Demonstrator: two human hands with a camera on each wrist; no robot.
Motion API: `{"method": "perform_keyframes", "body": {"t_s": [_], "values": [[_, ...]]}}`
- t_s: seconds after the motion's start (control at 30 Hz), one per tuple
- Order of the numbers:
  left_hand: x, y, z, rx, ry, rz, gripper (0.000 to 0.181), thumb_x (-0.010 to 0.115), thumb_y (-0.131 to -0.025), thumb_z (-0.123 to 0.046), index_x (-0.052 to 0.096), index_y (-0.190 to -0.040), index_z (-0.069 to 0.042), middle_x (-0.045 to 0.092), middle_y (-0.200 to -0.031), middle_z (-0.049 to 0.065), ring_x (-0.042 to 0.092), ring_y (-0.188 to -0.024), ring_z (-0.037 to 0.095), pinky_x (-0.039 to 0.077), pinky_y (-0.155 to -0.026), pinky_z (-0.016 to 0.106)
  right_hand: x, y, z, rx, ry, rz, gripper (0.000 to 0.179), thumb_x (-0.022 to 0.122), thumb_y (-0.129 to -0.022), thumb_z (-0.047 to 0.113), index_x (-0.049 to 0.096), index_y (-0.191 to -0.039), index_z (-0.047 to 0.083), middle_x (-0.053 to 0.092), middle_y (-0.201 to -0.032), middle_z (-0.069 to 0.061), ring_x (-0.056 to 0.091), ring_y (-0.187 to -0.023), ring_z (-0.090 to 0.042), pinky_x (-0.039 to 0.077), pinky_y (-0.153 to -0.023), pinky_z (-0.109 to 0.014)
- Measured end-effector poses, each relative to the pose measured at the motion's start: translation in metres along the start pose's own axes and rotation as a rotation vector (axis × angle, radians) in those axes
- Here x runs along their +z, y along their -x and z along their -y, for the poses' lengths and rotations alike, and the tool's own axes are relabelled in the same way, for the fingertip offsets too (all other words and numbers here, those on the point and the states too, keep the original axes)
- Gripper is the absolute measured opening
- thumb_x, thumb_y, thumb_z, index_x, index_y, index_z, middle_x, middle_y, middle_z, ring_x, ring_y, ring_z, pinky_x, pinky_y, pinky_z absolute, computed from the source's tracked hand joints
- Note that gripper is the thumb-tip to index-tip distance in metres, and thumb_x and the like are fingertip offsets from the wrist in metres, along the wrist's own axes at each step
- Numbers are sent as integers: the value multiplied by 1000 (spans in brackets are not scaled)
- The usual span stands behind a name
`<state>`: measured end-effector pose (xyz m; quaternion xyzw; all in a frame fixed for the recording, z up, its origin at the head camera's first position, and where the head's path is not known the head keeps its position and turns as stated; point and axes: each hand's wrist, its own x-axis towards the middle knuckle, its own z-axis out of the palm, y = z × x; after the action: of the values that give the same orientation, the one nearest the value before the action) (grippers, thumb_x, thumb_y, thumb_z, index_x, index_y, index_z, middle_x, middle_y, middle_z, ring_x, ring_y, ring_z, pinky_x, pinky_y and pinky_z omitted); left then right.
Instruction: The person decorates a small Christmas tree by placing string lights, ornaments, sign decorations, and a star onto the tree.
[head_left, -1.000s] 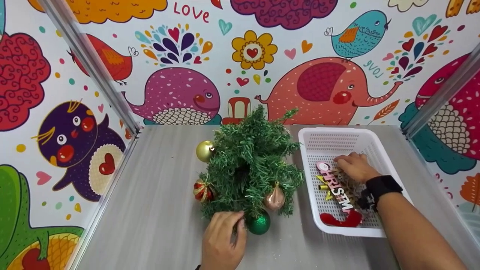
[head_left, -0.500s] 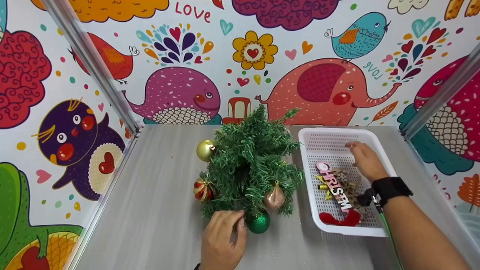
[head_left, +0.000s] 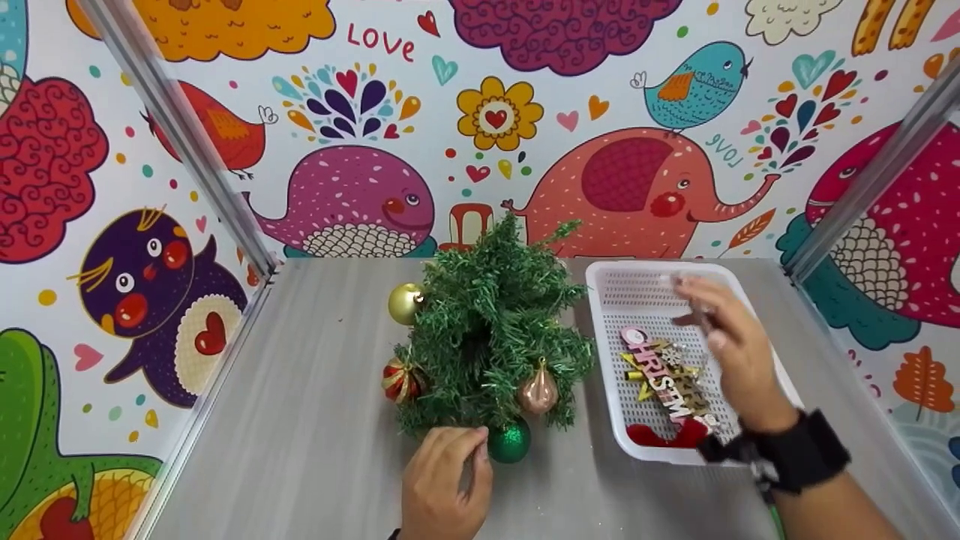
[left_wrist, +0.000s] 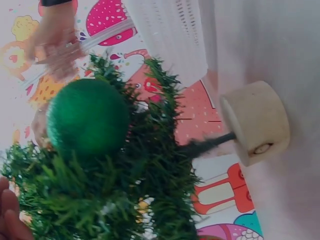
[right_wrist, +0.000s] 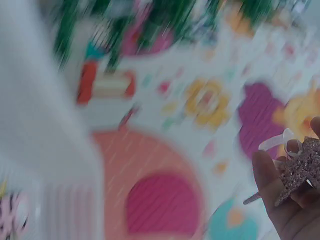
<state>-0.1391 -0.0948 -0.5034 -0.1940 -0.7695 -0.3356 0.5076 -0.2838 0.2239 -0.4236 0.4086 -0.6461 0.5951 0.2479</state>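
A small green Christmas tree [head_left: 495, 315] stands in the middle, hung with a green glitter ball [head_left: 510, 440], a red-and-gold ball [head_left: 403, 380], a gold ball [head_left: 406, 303] and a rose-gold drop bauble [head_left: 538, 390]. At its near lower edge, my left hand [head_left: 448, 480] rests beside the green ball, fingers loosely bent; no object shows in it. Above the white basket [head_left: 611, 390], my right hand [head_left: 739, 352] holds a glittery pinkish ornament [right_wrist: 302, 167] with pointed arms and a white loop. The ornament's full shape is cut off in the right wrist view.
In the basket lie a pink-and-white CHRISTMAS sign [head_left: 660, 379], a yellow star [head_left: 643, 386], a red fuzzy piece [head_left: 667, 435] and other small decorations. The tree's wooden base [left_wrist: 257, 122] shows in the left wrist view. Printed walls enclose the grey table [head_left: 315, 420].
My right hand has come up from among the decorations in the basket, with the glittery ornament in its fingers. My left hand keeps its place by the tree. The head view has shifted slightly.
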Motion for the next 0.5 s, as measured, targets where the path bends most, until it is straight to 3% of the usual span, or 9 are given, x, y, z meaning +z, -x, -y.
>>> {"method": "perform_keyframes", "body": {"t_s": [0.1,0.2,0.33,0.5], "values": [[0,-3,-3,30,28,-15,22,55,-107,-17,73,-101,-4,70,-84,4,64,-71,16,54,-65,27,42,-4,39,-283,5,71,54,58,-103,30,59,-126,-19,59,-139,-28,55,-135,-30,48,-110,-32],[0,-8,-7,43,84,-9,22,55,-107,-17,72,-103,-3,70,-86,5,65,-72,15,55,-65,25,77,0,63,-472,85,154,55,61,-99,33,60,-126,-15,57,-138,-31,50,-139,-34,38,-121,-40],[-4,-12,-14,-18,249,81,23,58,-106,-17,67,-116,2,71,-94,7,67,-78,13,54,-67,19,106,20,71,-578,277,268,59,65,-95,39,62,-126,-11,59,-136,-32,46,-144,-39,32,-126,-45],[-9,-17,-23,-157,493,261,43,66,-101,-13,51,-139,2,73,-104,10,70,-83,12,56,-69,18,127,44,74,-592,496,348,55,67,-97,43,67,-125,-3,65,-131,-27,47,-145,-37,31,-127,-40]]}}
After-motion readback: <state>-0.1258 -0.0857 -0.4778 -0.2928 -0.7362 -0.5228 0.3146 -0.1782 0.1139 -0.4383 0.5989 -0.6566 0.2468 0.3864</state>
